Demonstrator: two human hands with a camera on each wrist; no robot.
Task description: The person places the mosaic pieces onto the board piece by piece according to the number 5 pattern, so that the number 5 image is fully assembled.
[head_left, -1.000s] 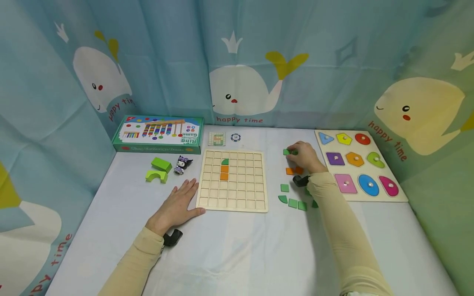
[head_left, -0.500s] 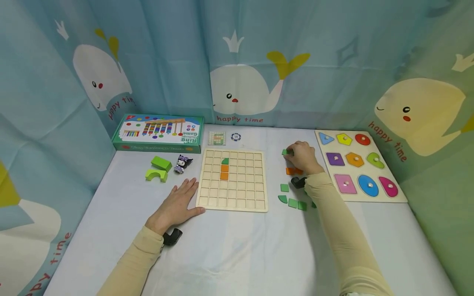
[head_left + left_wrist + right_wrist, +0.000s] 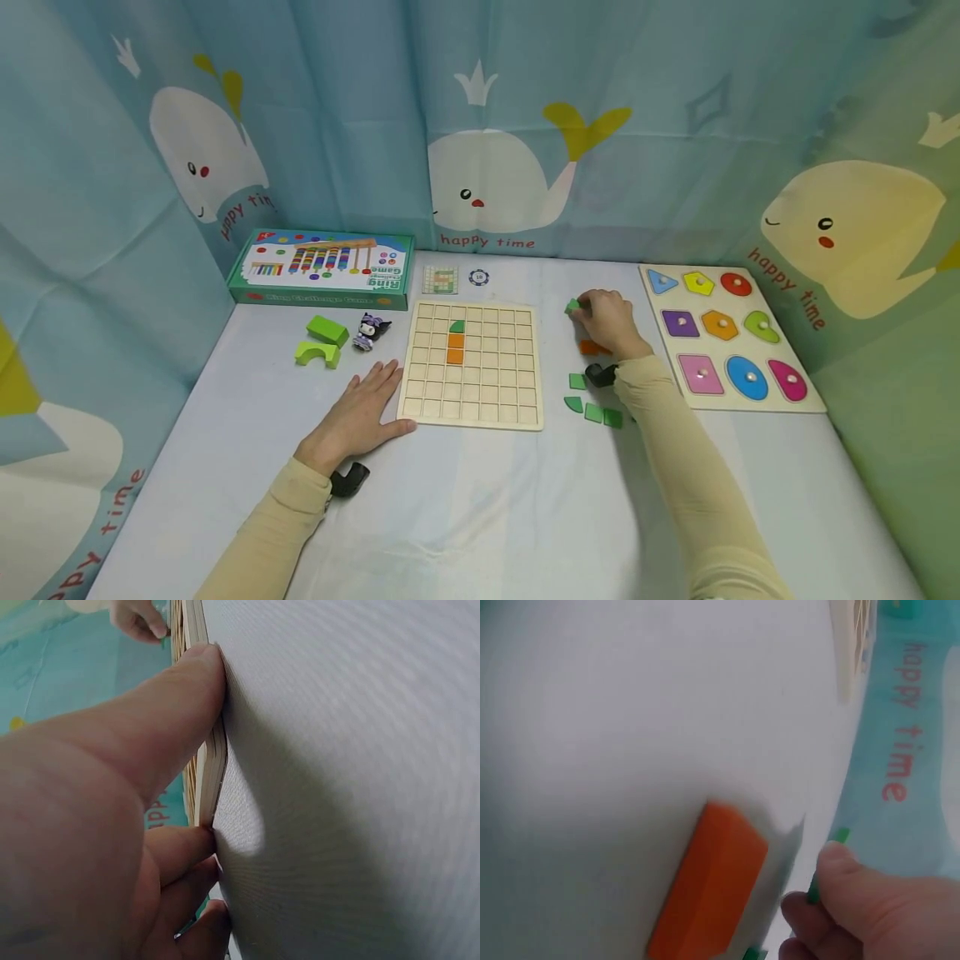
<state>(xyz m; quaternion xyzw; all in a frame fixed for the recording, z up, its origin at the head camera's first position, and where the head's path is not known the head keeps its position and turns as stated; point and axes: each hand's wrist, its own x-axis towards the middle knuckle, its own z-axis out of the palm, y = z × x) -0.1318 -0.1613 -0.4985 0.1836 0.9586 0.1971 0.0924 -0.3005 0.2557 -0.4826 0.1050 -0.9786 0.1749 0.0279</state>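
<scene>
My right grip (image 3: 611,321) pinches a thin green tile (image 3: 572,306) between thumb and fingers, to the right of the pale wooden grid board (image 3: 472,411), near its far end; its full outline is partly covered by my fingers. My left grip (image 3: 360,417) holds nothing: I have its fingers stretched out on the white-clothed bench (image 3: 465,517), thumb touching the board's near left corner and index finger at its left edge. In the board's cells, one green quarter-round tile (image 3: 457,327) sits beyond two orange square tiles (image 3: 454,349), in one column. Right of the board, a bright orange tile (image 3: 592,347) lies just below my right wrist, with green square tiles (image 3: 593,412) and another green quarter-round tile (image 3: 573,404) nearer me. Beyond the board are a small pattern card (image 3: 440,280) and a round blue-and-white chip (image 3: 478,277); left of it stands a purple-and-black figurine (image 3: 370,331).
</scene>
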